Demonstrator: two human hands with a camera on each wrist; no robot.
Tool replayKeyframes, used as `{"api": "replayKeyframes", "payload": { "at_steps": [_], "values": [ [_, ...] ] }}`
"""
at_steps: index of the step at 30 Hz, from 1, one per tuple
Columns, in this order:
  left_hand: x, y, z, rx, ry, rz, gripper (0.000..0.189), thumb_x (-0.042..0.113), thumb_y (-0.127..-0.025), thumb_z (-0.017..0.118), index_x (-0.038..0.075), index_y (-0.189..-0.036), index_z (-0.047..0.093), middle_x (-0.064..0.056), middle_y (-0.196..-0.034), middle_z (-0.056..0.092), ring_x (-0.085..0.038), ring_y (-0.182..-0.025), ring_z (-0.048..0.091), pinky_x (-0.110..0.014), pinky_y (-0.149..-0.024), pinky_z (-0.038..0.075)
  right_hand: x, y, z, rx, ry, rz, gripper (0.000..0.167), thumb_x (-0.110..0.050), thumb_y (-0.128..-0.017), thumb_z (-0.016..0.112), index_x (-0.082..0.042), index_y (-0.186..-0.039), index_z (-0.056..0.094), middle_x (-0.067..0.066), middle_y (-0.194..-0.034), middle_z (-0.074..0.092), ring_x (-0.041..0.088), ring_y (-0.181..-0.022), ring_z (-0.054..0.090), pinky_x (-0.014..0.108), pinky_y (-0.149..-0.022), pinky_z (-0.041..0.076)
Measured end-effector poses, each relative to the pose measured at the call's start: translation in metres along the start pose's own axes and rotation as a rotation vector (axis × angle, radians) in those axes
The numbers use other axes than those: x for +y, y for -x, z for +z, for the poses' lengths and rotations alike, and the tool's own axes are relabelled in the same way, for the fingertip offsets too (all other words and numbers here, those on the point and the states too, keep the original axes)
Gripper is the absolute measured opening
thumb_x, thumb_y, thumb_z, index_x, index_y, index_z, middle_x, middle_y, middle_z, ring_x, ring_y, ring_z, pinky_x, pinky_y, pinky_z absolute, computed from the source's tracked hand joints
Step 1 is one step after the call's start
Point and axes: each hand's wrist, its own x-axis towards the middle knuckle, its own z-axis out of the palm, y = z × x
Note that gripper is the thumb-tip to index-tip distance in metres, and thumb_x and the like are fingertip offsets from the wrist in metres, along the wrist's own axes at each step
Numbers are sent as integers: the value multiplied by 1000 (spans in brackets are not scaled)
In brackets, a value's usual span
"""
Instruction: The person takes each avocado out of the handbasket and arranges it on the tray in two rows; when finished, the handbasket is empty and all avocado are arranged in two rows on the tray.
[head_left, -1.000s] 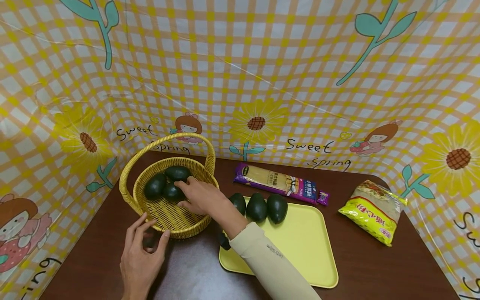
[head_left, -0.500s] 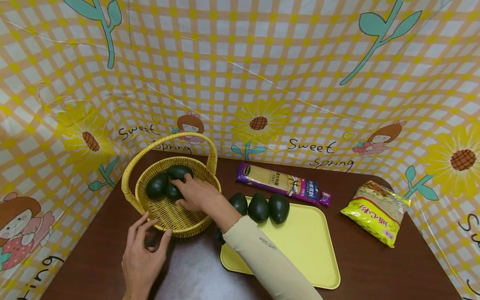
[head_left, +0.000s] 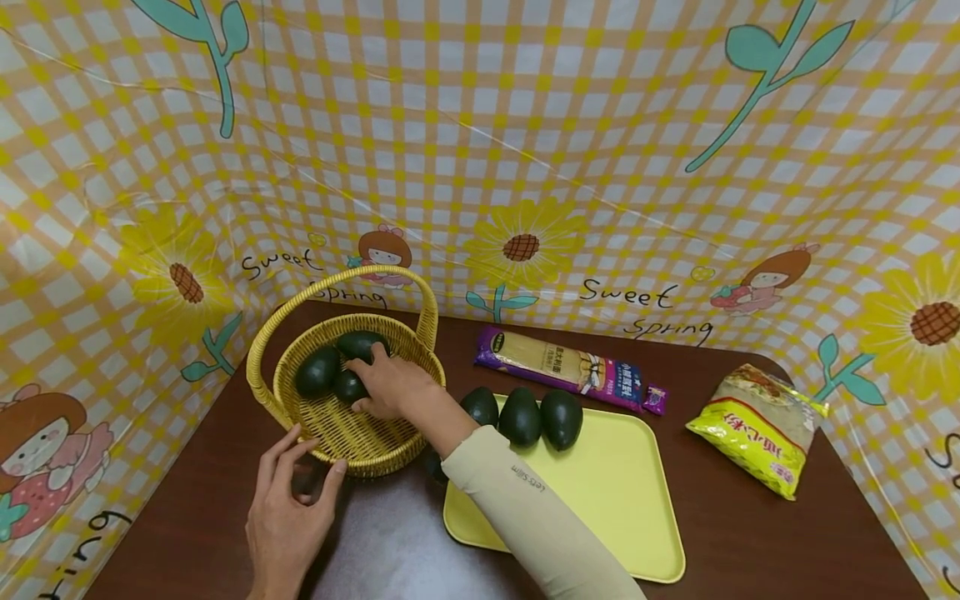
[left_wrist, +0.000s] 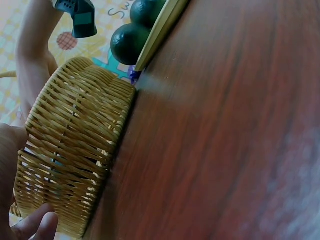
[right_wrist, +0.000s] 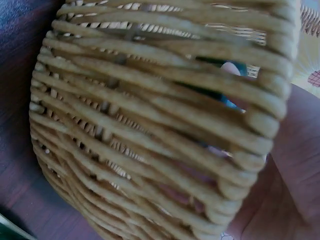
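A yellow wicker basket (head_left: 360, 442) with a tall arched handle stands on the left of the table. Inside lie three dark green avocados, one at the left (head_left: 317, 372), one at the back (head_left: 363, 343) and one in front (head_left: 348, 387). My right hand (head_left: 393, 385) reaches in over the basket's right rim, its fingers and thumb around the front avocado. In the right wrist view, wicker hides most of that hand. By the front rim is my left hand (head_left: 288, 504), thumb and fingers spread and bent, against the basket's side in the left wrist view.
Right of the basket, a yellow tray (head_left: 622, 500) carries three avocados (head_left: 521, 417) along its back edge, partly behind my right forearm. A purple pasta pack (head_left: 558, 367) lies behind it. A yellow bag (head_left: 757, 429) lies at the right. Patterned cloth (head_left: 480, 150) surrounds the table.
The head view has shifted slightly, so everything sits a little farther right. My right hand stays at the front avocado in the basket; the left hand has hardly moved.
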Motion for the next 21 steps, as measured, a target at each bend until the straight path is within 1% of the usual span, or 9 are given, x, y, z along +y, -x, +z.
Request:
{"api": "replayKeyframes", "payload": {
  "at_steps": [4,7,10,12,15,19,21],
  "values": [
    [1,0,0,0,-4,0,46,27,-89,92,13,-129,75,-2,-152,60,-19,-72,69,-24,-55,54,2,-1,-1,-11,-14,-8,69,-55,-106,63,-30,-166,39,19,-166,38,33,-126,68,40,-91,62],
    [1,-1,0,3,-11,4,46,27,-89,92,13,-129,75,-2,-152,60,-15,-69,67,-24,-55,54,2,-2,-1,-20,-28,-19,66,-57,-105,63,-30,-161,41,20,-163,42,32,-120,70,40,-87,62],
    [0,-1,0,6,-13,6,46,27,-89,93,14,-129,75,-2,-152,60,-13,-68,66,-23,-55,54,2,-2,-1,-19,-45,-28,64,-56,-103,66,-28,-156,44,20,-160,47,31,-114,72,39,-84,61],
    [0,0,0,7,-12,7,46,27,-89,93,14,-129,75,-1,-152,60,-14,-70,66,-23,-55,54,2,-2,0,-17,-46,-28,65,-55,-102,70,-26,-155,44,20,-157,49,30,-112,72,38,-84,61],
    [0,0,1,8,-11,8,46,27,-89,93,14,-129,75,-1,-152,60,-15,-70,67,-23,-55,55,3,-2,1,-24,-37,-14,70,-53,-100,74,-24,-156,44,19,-161,46,29,-117,71,38,-88,61],
    [-1,0,1,9,-9,10,45,27,-89,92,14,-129,75,-2,-152,60,-16,-68,68,-24,-54,55,5,-3,2,-55,-18,4,81,-53,-98,76,-23,-164,41,20,-172,32,29,-129,67,38,-96,60],
    [-1,0,1,8,-5,10,45,28,-89,92,14,-129,75,-2,-152,60,-18,-70,68,-24,-55,55,6,-4,2,-71,-21,7,85,-53,-97,78,-23,-166,40,20,-173,28,30,-133,65,39,-98,60]
  ]
}}
